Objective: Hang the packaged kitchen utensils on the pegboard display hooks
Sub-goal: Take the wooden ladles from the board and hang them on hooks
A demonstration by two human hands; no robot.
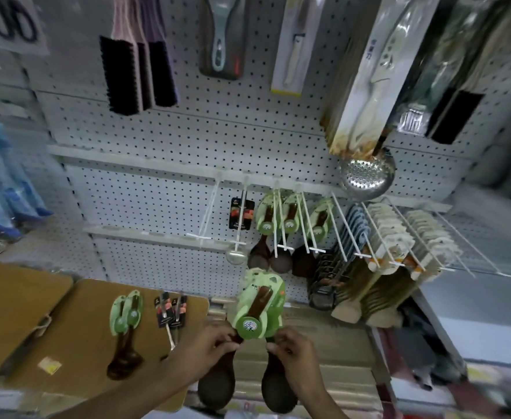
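Both hands hold dark wooden spoons on green cards [258, 309] in front of the pegboard [157, 195]. My left hand [215, 343] grips the handle of the left spoon, and my right hand [290, 347] grips the right one. The spoon bowls hang below the hands. Just above, several white hooks [281, 225] carry three more green-carded spoons [290, 219]. One hook holds a black-carded strainer [241, 216], and the hook [208, 216] left of it is bare. On a wooden board [76, 328] lie two green-carded spoons [125, 325] and black-carded utensils [171, 313].
Hooks at the right carry rows of pale wooden utensils [390, 240]. A metal skimmer [367, 173], boxed knives [366, 74] and brushes [136, 71] hang higher up. Blue packages [3, 189] sit at the far left. Stacked boards lie below my hands.
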